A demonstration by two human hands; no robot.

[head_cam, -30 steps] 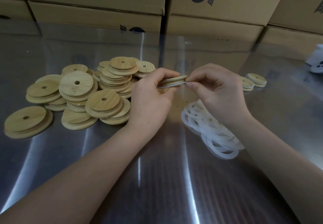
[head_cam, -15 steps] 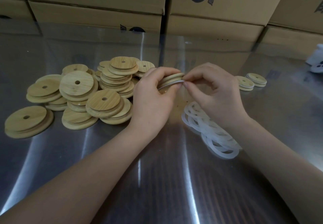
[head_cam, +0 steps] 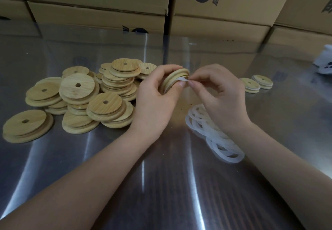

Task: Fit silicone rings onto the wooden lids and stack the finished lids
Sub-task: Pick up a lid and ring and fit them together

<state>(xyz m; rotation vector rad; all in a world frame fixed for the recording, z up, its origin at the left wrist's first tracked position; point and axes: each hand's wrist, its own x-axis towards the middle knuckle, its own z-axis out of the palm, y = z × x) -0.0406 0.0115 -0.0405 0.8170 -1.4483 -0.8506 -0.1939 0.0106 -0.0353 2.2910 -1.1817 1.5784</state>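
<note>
One: Two hands on a single wooden lid (head_cam: 177, 75). Which step is this?

Two: Ring-fitting, partway through, I'd say. The left hand (head_cam: 158, 102) grips the lid, tilted on edge above the steel table (head_cam: 161, 185), with thumb and fingers curled round it. The right hand (head_cam: 221, 95) pinches a bit of the white silicone ring (head_cam: 182, 80) between thumb and fingertip at the lid's right edge, just by the groove.

One: Is the ring seated?

Two: Not all of it. The pinched stretch stands off the wood. A pale strip low on the lid, by the left fingers, may be ring already in the groove. The left hand hides the rest, so I cannot tell.

One: And the next move?

Two: Probably drawing that loose stretch over the rim and pressing it into the groove, while the left hand turns the lid to work round. It calls for a firm hold and an even pull, because springy silicone could slip out on the opposite side.

One: Where would the lid go then?

Two: Two finished lids (head_cam: 256, 84) lie just beside each other on the right, well apart from the heap of bare lids (head_cam: 100, 93) on the left. I judge it belongs with those two. The loose rings (head_cam: 217, 138) sit under the right wrist, near enough for the next one.
</note>
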